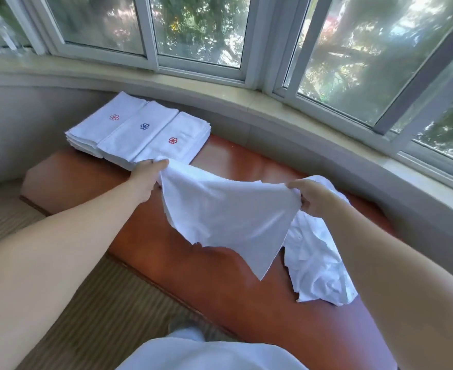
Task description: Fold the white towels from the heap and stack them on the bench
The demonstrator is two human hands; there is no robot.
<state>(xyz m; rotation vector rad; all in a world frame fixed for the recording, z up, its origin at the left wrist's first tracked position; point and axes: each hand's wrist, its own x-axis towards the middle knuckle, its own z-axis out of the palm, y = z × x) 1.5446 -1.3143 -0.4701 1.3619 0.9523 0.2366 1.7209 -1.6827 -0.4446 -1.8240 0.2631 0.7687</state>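
Note:
A white towel (228, 217) hangs spread in the air above the brown bench (228, 289). My left hand (145, 180) pinches its upper left corner and my right hand (313, 198) pinches its upper right corner. The lower edge droops to a point near the bench top. A crumpled heap of white towels (318, 263) lies on the bench to the right, partly behind my right forearm. At the bench's far left end, three stacks of folded towels (140, 132) sit side by side, each with a small red or blue flower emblem on top.
A curved window sill (246, 100) and windows run behind the bench. Striped carpet (86, 303) covers the floor on the left. My white-clad leg (209, 353) and a shoe show at the bottom edge.

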